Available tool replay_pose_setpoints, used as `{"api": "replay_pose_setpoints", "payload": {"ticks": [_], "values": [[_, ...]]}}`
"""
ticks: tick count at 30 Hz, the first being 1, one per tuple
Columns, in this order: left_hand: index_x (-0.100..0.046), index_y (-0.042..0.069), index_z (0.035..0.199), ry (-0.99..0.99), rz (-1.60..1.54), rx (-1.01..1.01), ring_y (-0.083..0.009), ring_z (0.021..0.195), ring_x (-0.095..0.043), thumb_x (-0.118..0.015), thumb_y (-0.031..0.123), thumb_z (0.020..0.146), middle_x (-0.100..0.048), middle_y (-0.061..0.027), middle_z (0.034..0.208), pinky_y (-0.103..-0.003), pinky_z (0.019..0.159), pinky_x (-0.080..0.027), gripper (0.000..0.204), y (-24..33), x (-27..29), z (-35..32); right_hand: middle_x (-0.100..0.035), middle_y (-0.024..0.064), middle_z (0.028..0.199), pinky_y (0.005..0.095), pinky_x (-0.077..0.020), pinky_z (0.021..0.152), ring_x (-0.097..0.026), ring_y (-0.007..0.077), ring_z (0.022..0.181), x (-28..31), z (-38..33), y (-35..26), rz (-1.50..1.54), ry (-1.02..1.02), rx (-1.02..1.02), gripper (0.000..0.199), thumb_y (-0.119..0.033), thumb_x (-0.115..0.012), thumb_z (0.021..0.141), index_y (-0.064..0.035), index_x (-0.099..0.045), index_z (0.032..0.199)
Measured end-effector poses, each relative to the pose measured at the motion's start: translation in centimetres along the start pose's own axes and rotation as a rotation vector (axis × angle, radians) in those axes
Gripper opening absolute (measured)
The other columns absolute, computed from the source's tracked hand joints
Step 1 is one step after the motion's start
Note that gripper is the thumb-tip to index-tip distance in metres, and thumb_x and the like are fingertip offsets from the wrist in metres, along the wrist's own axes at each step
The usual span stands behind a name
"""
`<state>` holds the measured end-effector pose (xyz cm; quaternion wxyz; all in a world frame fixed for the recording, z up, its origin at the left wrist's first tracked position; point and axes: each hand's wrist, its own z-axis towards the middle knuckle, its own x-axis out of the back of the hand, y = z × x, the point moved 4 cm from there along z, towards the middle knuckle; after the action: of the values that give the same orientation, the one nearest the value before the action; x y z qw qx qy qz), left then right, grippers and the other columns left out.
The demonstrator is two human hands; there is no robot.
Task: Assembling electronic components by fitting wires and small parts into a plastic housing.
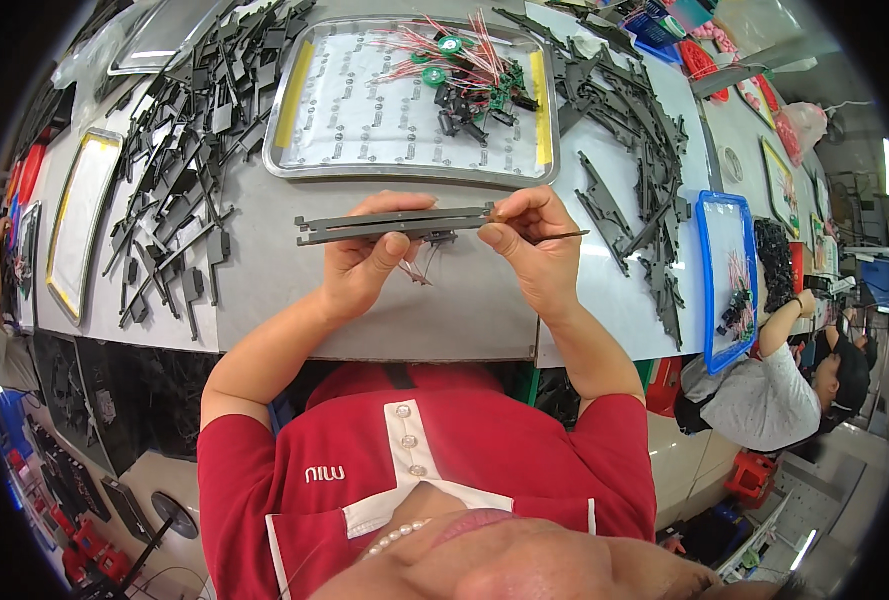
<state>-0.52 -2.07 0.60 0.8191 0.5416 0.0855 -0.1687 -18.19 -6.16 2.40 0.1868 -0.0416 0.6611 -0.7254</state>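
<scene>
My left hand (356, 275) is closed round a long, narrow dark grey plastic housing (339, 231) with a slot along its length. It is held level above the near part of the table. Below the housing hangs a small dark part with thin wires (426, 262). My right hand (546, 262) pinches at the housing's right end. A thin dark pointed tool (567, 236), like tweezers, sticks out to the right from those fingers. The fingertips hide how the tool meets the housing.
Ahead stands a metal tray (324, 165) holding green round parts, circuit boards and red and white wires (479, 80). Dark plastic pieces (179, 180) are heaped at left, with more pieces (654, 190) at right. Beyond these are a blue tray (707, 270) and a co-worker (764, 395).
</scene>
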Motion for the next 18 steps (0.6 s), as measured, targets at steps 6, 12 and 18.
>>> {"api": "replay_pose_setpoints", "payload": {"ticks": [6,12,18], "values": [[-0.052,-0.004,0.117,-0.014,0.033,-0.013,-0.008,0.07,-0.046,-0.056,0.03,0.091,-0.053,-0.0033,0.087,-0.021,0.062,-0.039,0.043,-0.06,0.03,0.15,-0.06,0.0003,0.084,0.0221,-0.0468,0.074,-0.056,0.007,0.08,0.0,-0.12,-0.38,0.018,-0.012,0.005,0.02,0.002,-0.07,0.077,-0.0063,-0.056,0.087],[-0.051,-0.004,0.117,0.015,0.1,-0.005,-0.0072,0.071,-0.045,-0.055,0.03,0.091,-0.053,-0.0031,0.09,-0.021,0.064,-0.039,0.043,-0.18,0.44,-0.15,-0.06,0.0009,0.084,0.0227,-0.0473,0.073,-0.056,0.0076,0.08,-0.29,-0.27,-0.55,0.022,-0.026,0.013,0.019,0.003,-0.069,0.077,-0.005,-0.055,0.087],[-0.051,-0.004,0.117,0.024,0.103,-0.003,-0.0065,0.071,-0.044,-0.055,0.03,0.092,-0.052,-0.0029,0.09,-0.02,0.064,-0.038,0.042,-0.36,0.52,-0.05,-0.06,0.0009,0.084,0.022,-0.0468,0.072,-0.056,0.0075,0.08,-0.24,-0.17,-0.53,0.04,-0.041,0.023,0.018,0.004,-0.069,0.077,-0.0046,-0.055,0.087]]}}
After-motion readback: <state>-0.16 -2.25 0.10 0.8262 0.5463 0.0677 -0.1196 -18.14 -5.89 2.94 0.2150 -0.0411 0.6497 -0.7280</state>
